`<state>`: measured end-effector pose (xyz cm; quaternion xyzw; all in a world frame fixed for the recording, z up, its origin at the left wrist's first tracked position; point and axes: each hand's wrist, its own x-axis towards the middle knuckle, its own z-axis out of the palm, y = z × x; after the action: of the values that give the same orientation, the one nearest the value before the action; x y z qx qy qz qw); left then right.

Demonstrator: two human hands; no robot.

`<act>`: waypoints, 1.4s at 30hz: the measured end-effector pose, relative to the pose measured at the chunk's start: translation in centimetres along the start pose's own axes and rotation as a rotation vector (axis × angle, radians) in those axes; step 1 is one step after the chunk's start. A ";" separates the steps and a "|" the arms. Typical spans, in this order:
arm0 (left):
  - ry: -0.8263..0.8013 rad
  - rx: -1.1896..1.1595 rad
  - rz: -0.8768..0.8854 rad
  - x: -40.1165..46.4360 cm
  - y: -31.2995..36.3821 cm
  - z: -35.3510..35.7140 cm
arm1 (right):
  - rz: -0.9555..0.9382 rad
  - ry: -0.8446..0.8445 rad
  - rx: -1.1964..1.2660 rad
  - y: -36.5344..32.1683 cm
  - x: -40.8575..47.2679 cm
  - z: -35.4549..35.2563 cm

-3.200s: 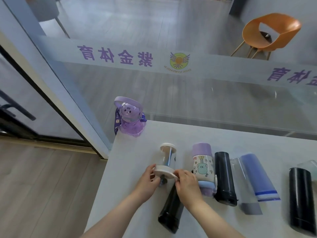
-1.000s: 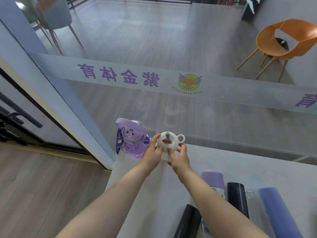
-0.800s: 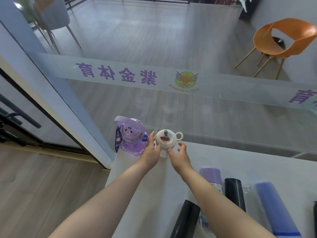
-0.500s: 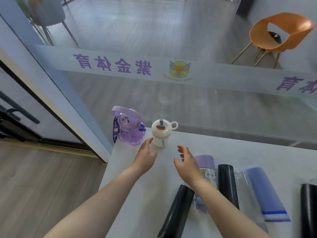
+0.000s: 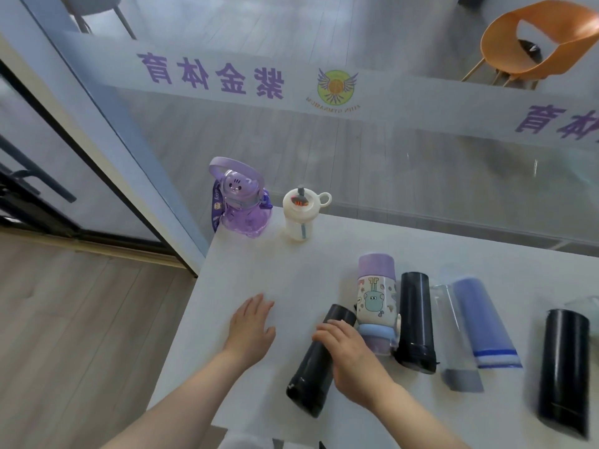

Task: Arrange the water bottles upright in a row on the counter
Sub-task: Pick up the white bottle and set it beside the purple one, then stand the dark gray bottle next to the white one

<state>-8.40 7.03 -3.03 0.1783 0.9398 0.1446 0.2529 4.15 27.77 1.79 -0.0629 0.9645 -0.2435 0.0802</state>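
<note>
Two bottles stand upright at the counter's far left corner: a purple bottle (image 5: 241, 202) with a handle, and to its right a white-lidded clear bottle (image 5: 299, 213). Several bottles lie on their sides nearer me: a black bottle (image 5: 316, 367), a cartoon-print purple-capped bottle (image 5: 376, 296), a second black bottle (image 5: 415, 319), a blue one (image 5: 483, 322) and a black one (image 5: 564, 367) at the right. My right hand (image 5: 351, 354) rests on the nearest black bottle, fingers curled over it. My left hand (image 5: 251, 325) lies flat and empty on the counter.
The white counter (image 5: 259, 277) ends at a left edge above a wooden floor. A glass wall with purple lettering runs just behind the upright bottles. A clear cup (image 5: 453, 325) lies beside the blue bottle. An orange chair (image 5: 538, 37) stands beyond the glass.
Both hands carried the white-lidded bottle to the back, stood it beside the purple bottle and let go. They drew back; my right hand now lies on the nearest black bottle.
</note>
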 end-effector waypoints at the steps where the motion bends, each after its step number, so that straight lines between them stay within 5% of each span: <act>1: -0.015 0.033 0.013 -0.4 -0.1 0.4 | -0.024 -0.058 -0.072 0.1 -0.4 0.3; 6: -0.051 0.079 0.068 -2.0 0.0 1.3 | -0.057 -0.228 -0.400 0.3 -0.9 1.3; 15: -0.026 -0.489 0.101 -3.8 1.4 0.8 | -0.013 -0.055 -0.211 0.1 0.2 0.6; 24: -0.062 0.133 0.090 -3.8 -1.0 1.7 | 0.156 0.175 0.209 -0.1 1.1 -0.9; 31: -0.197 0.276 0.017 -3.6 0.8 1.3 | 0.429 0.211 0.571 1.4 4.0 -2.9; 42: -0.296 0.329 -0.067 -2.9 2.4 0.6 | 0.463 0.231 0.532 5.7 11.7 -7.4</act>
<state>-5.12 8.14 -1.48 0.2051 0.9088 -0.0472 0.3603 -9.15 34.33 4.04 0.2080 0.8589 -0.4665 0.0371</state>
